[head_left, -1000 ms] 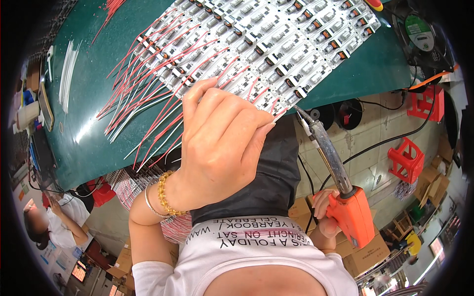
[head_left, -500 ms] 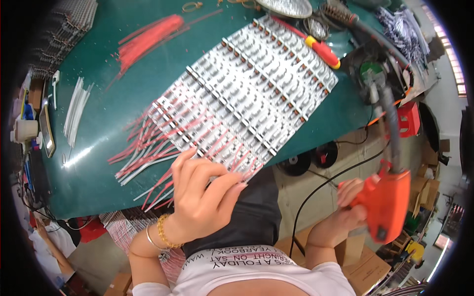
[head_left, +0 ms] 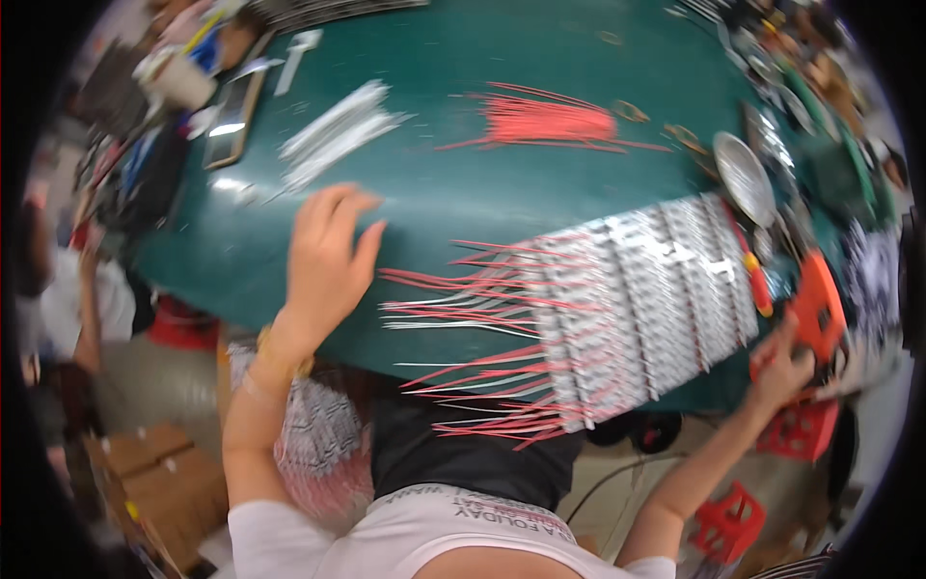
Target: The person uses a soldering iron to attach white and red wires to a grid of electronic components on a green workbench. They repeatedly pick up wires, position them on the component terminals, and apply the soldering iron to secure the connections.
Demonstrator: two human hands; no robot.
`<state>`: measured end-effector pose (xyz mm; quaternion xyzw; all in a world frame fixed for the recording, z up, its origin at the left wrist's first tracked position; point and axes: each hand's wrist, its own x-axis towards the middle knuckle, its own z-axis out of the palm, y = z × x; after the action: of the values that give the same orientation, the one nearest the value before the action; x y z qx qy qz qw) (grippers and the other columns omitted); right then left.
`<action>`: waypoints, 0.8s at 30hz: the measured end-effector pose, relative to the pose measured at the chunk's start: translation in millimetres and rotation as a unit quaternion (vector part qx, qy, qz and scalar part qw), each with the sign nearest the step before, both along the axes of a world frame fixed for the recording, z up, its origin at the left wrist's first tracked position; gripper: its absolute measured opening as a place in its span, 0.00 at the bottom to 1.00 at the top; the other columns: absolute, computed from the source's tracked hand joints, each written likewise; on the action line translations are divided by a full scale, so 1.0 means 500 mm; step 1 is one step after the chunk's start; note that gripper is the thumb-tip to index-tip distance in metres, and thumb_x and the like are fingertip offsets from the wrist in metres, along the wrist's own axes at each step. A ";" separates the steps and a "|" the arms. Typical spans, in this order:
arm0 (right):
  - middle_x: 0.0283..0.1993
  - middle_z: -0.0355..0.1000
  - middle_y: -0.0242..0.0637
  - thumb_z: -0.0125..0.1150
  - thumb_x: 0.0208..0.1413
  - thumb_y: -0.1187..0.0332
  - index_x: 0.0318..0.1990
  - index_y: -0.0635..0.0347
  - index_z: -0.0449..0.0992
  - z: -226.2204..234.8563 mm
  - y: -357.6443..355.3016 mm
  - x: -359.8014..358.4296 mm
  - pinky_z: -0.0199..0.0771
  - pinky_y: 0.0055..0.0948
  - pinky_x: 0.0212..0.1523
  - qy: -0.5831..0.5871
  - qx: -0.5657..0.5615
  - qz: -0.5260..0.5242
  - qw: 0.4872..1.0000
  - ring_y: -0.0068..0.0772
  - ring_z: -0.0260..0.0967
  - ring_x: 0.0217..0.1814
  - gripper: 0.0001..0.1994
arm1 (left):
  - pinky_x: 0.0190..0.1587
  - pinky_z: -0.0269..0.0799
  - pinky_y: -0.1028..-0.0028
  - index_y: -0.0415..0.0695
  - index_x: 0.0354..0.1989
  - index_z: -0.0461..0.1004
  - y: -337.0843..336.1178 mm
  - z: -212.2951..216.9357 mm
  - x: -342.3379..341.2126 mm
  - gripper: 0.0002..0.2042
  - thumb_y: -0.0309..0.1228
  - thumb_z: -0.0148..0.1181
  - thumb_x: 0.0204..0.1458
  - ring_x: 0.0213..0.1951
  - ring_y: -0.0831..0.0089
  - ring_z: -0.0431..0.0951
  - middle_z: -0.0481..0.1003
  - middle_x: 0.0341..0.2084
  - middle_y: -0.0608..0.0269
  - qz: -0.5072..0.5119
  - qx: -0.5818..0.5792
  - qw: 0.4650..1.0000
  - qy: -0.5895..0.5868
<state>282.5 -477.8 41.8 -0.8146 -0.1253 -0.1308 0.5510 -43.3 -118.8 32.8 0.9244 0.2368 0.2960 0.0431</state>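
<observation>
The left hand (head_left: 326, 265) lies flat on the green table (head_left: 463, 174), fingers spread and empty, left of the strips (head_left: 641, 309) with their red and white wires. The right hand (head_left: 783, 372), right of the strips, grips an orange tool (head_left: 818, 309), probably a soldering iron; blur hides detail. Beyond the strips lies a red wire bundle (head_left: 545, 124).

This is an electronics assembly workshop. A green desk (head_left: 540, 58) is carrying rows of narrow white circuit strips (head_left: 646, 309) with red and white wires (head_left: 463, 309) trailing from their ends. A loose bundle of red wires (head_left: 550, 121) is lying further back. The right hand (head_left: 781, 372) is gripping an orange soldering tool (head_left: 815, 309). Red plastic stools (head_left: 733, 516) and cardboard boxes (head_left: 154, 482) are standing on the floor, and another person (head_left: 68, 299) is sitting nearby.
</observation>
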 end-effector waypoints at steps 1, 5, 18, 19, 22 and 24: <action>0.10 0.58 0.28 0.59 0.64 0.60 0.13 0.55 0.63 0.008 -0.024 -0.016 0.47 0.24 0.13 -0.012 0.000 0.020 1.000 0.19 0.52 0.09 0.26 | 0.50 0.66 0.60 0.40 0.45 0.73 0.041 -0.007 0.012 0.14 0.25 0.64 0.49 0.48 0.53 0.71 0.72 0.44 0.52 0.002 -0.008 1.000 0.011; 0.13 0.58 0.27 0.59 0.64 0.64 0.20 0.58 0.65 0.039 -0.031 -0.095 0.49 0.23 0.14 -0.021 -0.037 0.022 0.999 0.19 0.54 0.12 0.19 | 0.51 0.66 0.59 0.40 0.49 0.72 0.169 -0.039 0.031 0.18 0.28 0.65 0.50 0.47 0.53 0.71 0.72 0.43 0.52 0.044 0.061 0.996 0.050; 0.16 0.56 0.28 0.52 0.65 0.71 0.53 0.75 0.68 0.016 -0.093 -0.158 0.53 0.20 0.20 -0.055 0.024 0.109 0.992 0.18 0.52 0.16 0.15 | 0.42 0.72 0.61 0.35 0.40 0.73 0.300 0.005 0.087 0.11 0.20 0.55 0.46 0.37 0.50 0.77 0.76 0.32 0.47 0.021 -0.108 0.962 0.250; 0.16 0.56 0.28 0.51 0.65 0.71 0.55 0.76 0.67 0.012 -0.077 -0.176 0.53 0.20 0.20 -0.047 0.040 0.111 0.992 0.17 0.52 0.15 0.16 | 0.42 0.72 0.62 0.34 0.38 0.74 0.302 0.020 0.090 0.10 0.20 0.55 0.46 0.36 0.51 0.78 0.77 0.30 0.46 0.011 -0.154 0.958 0.240; 0.16 0.54 0.27 0.50 0.66 0.71 0.62 0.76 0.61 0.000 -0.077 -0.189 0.54 0.18 0.20 -0.027 0.059 0.124 0.990 0.16 0.50 0.15 0.22 | 0.39 0.73 0.66 0.34 0.33 0.75 0.345 0.006 0.071 0.06 0.23 0.58 0.49 0.32 0.60 0.79 0.78 0.28 0.51 -0.024 -0.172 0.970 0.172; 0.16 0.54 0.27 0.50 0.66 0.70 0.62 0.76 0.61 -0.004 -0.084 -0.197 0.54 0.18 0.20 -0.019 0.066 0.128 0.989 0.16 0.50 0.15 0.22 | 0.37 0.72 0.70 0.35 0.31 0.75 0.369 0.008 0.057 0.07 0.27 0.59 0.53 0.30 0.69 0.77 0.77 0.26 0.58 -0.011 -0.257 0.954 0.156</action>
<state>183.9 -519.6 40.0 -0.7512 -0.2301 -0.0823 0.6132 -14.6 65.7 36.7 0.9192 0.2988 0.0765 0.2448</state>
